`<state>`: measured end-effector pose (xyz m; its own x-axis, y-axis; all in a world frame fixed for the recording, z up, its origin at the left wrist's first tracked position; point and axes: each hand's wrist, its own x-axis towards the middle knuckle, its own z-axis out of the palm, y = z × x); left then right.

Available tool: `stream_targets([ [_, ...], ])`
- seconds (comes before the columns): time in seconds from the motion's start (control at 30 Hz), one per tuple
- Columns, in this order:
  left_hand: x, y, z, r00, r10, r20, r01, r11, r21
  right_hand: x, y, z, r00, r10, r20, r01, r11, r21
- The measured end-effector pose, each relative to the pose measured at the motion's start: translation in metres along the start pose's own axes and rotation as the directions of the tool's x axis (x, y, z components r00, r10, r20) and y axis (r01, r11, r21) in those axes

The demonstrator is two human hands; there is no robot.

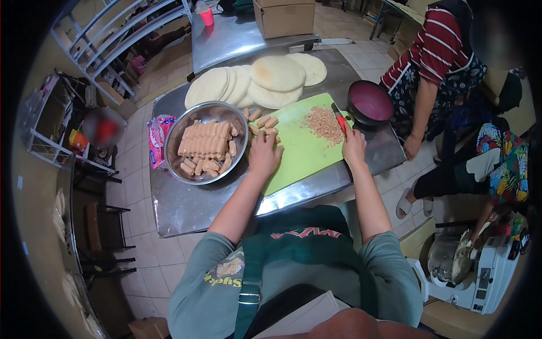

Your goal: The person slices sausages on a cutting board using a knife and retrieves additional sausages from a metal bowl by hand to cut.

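My right hand [354, 148] is closed round the red handle of a knife [341, 120], whose blade lies over the top right of the green cutting board [305, 161]. Beside the blade is a heap of finely chopped sausage [323, 124]. My left hand [264, 153] rests at the board's left edge with its fingers apart, the fingertips at several loose sausage pieces [263, 121]. Left of that hand stands a steel bowl [176, 164] holding a stacked block of sausages [206, 140] and loose short ones.
Round flatbreads [276, 73] overlap along the table's far side. A dark pan [370, 103] stands at the right, a pink package [160, 135] left of the bowl. A person in a striped sleeve [439, 42] stands at the right; another works by a mixer [480, 277].
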<state>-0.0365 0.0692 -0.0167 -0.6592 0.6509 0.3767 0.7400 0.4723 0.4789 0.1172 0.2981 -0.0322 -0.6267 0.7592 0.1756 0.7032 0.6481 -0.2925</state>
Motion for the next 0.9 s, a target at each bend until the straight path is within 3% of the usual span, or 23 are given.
stream_targets([
  [0.07,0.010,-0.001,0.004,0.993,-0.085,0.078,0.086,0.996,-0.017,-0.006,-0.001,0.000,1.000,0.010,-0.028,-0.009,0.999,0.041],
  [0.17,0.008,-0.005,0.008,0.998,-0.025,0.049,0.027,0.999,-0.042,-0.024,-0.005,-0.008,0.974,-0.074,-0.212,0.141,0.938,0.318],
  [0.2,0.005,-0.005,0.013,0.998,-0.024,0.052,0.026,0.999,-0.042,-0.032,-0.008,-0.014,0.975,-0.071,-0.211,0.137,0.938,0.318],
  [0.27,-0.003,-0.003,0.023,0.993,0.106,0.045,-0.089,0.956,-0.279,-0.051,-0.013,-0.025,0.979,0.056,0.198,-0.190,0.614,0.766],
  [0.3,-0.005,0.005,0.022,0.991,0.129,0.028,-0.113,0.937,-0.330,-0.061,-0.017,-0.030,0.944,0.051,0.326,-0.320,0.382,0.867],
  [0.33,-0.006,0.007,0.027,0.991,0.127,0.034,-0.109,0.937,-0.331,-0.070,-0.022,-0.034,0.942,0.054,0.330,-0.325,0.382,0.865],
  [0.4,-0.003,0.010,0.037,0.994,0.104,-0.038,-0.110,0.894,-0.434,-0.084,-0.033,-0.042,0.866,0.027,0.500,-0.485,0.291,0.825],
  [0.47,0.002,0.008,0.045,0.996,0.079,-0.048,-0.091,0.899,-0.429,-0.093,-0.037,-0.044,0.861,-0.006,0.509,-0.483,0.309,0.819],
  [0.53,0.004,0.012,0.041,0.998,0.048,-0.051,-0.065,0.905,-0.421,-0.100,-0.041,-0.039,0.893,-0.049,0.447,-0.377,0.458,0.805],
  [0.57,0.005,0.014,0.039,0.999,-0.024,0.022,0.032,0.901,-0.433,-0.101,-0.041,-0.040,0.888,-0.055,0.457,-0.353,0.556,0.753],
  [0.6,0.006,0.016,0.037,0.991,-0.095,0.095,0.128,0.890,-0.438,-0.103,-0.045,-0.037,0.884,-0.053,0.465,-0.361,0.556,0.749],
  [0.67,0.008,0.017,0.041,0.985,-0.146,0.088,0.170,0.880,-0.443,-0.105,-0.052,-0.033,0.938,-0.127,0.322,-0.124,0.744,0.657],
  [0.7,0.009,0.017,0.044,0.979,-0.192,0.075,0.205,0.869,-0.450,-0.105,-0.056,-0.030,0.936,-0.128,0.327,-0.127,0.745,0.655],
  [0.77,0.011,0.018,0.051,0.955,-0.286,0.081,0.285,0.801,-0.527,-0.104,-0.064,-0.025,0.957,-0.248,0.149,0.107,0.780,0.617],
  [0.8,0.012,0.020,0.051,0.924,-0.372,0.092,0.350,0.721,-0.598,-0.103,-0.068,-0.024,0.956,-0.250,0.154,0.105,0.782,0.615],
  [0.9,0.014,0.023,0.046,0.875,-0.460,0.153,0.456,0.675,-0.579,-0.099,-0.079,-0.027,0.957,-0.227,0.180,0.076,0.795,0.602],
])
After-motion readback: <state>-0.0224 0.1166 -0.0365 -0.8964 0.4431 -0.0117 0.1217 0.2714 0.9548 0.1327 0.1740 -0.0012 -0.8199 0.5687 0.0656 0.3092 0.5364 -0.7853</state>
